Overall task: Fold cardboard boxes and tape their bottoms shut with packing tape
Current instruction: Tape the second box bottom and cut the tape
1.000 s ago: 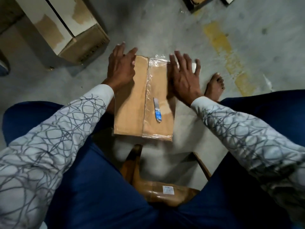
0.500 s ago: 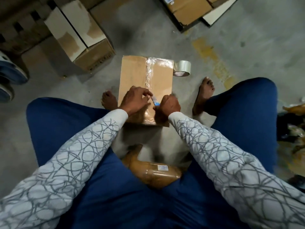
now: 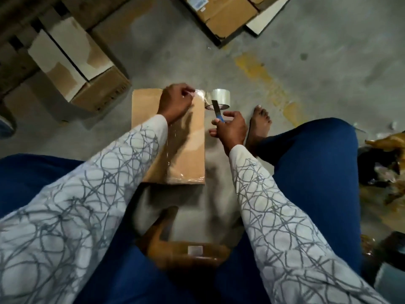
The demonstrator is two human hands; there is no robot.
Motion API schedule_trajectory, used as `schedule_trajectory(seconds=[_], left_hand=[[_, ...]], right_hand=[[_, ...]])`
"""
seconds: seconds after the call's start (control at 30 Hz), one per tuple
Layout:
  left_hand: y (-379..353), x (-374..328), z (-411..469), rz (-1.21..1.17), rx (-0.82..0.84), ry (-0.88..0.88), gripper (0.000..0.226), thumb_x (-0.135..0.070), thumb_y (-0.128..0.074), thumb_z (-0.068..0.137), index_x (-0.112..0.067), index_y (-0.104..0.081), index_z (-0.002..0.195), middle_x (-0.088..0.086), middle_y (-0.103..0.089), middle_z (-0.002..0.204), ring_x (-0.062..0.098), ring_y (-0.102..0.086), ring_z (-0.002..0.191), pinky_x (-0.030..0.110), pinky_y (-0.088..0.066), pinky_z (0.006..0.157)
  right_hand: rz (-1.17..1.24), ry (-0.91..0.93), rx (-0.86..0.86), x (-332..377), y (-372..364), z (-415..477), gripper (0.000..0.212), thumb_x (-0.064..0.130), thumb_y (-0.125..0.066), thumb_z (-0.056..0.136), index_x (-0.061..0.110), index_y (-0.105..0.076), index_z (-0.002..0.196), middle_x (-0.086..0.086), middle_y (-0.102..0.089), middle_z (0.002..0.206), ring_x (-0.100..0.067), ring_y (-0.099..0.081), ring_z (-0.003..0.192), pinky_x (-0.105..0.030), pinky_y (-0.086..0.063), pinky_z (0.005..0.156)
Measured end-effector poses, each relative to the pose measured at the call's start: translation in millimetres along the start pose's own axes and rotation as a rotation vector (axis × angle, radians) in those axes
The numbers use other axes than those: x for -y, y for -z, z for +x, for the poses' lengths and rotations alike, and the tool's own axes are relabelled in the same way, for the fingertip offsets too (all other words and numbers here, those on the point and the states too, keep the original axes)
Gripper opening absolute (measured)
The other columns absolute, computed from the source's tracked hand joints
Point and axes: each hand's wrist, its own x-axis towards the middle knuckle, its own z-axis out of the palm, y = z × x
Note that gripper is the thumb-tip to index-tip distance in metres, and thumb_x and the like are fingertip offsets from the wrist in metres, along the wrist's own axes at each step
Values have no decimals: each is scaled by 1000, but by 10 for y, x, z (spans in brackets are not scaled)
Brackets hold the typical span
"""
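Box point(image 3: 194, 137) of brown cardboard lies on the concrete floor point(image 3: 328, 62) in front of a seated person, and we look down on it from head height. A band of clear tape point(image 3: 183, 174) runs along its upper face, wrinkled and shiny at the near edge. The left hand point(image 3: 175, 103) reaches over the far end of the box, fingers curled, and we see it pinch the tape at that edge. From there a short stretch of tape appears to lead to the roll point(image 3: 221, 95), which stands on the floor just beside the box's far right corner. The right hand point(image 3: 231, 129) hovers off the box's right side, near the roll, its thumb and fingers gripping a small cutter point(image 3: 217, 111) with a blue handle, blade pointing away towards the roll. Both arms wear white sleeves point(image 3: 263, 205) with a grey scribble pattern, and the legs are in blue. A bare foot point(image 3: 260, 122) rests on the floor just right of the right hand. We make out a wooden stool point(image 3: 186, 252), blurred, between the knees. A closed carton point(image 3: 87, 69) sits to the far left, and more cartons point(image 3: 221, 16) lie at the top of the view.
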Motion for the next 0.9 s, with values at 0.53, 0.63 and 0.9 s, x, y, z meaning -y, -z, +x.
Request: schedule_trajectory(seconds=[0.53,0.63,0.9], left_hand=[[-572,-105,1268,-278,713,228,20,-1,-72,88,-19,-77,90,-5,-72,74,9,-64,79,21,-51,66],[-579,-126,1257,-380,677,210,20,8,-68,87,-7,-73,98,-7,-72,66,2,-64,62,13,-49,55],[-606,-97,1213,-433,631,162,30,-3,-77,83,1,-72,112,-5,-71,64,4,-63,60,16,-49,60]], right_hand=[[-366,274,-150,-30,-250,-9,17,23,-57,99,8,-64,104,-13,-71,94,-29,-67,85,-35,-53,75],[-380,398,-205,-66,-336,-39,13,18,-55,99,5,-58,102,-17,-70,83,-37,-66,72,-42,-52,63],[-407,477,-287,-49,-303,97,11,11,-56,97,1,-59,101,-20,-69,77,-42,-64,65,-34,-40,56]])
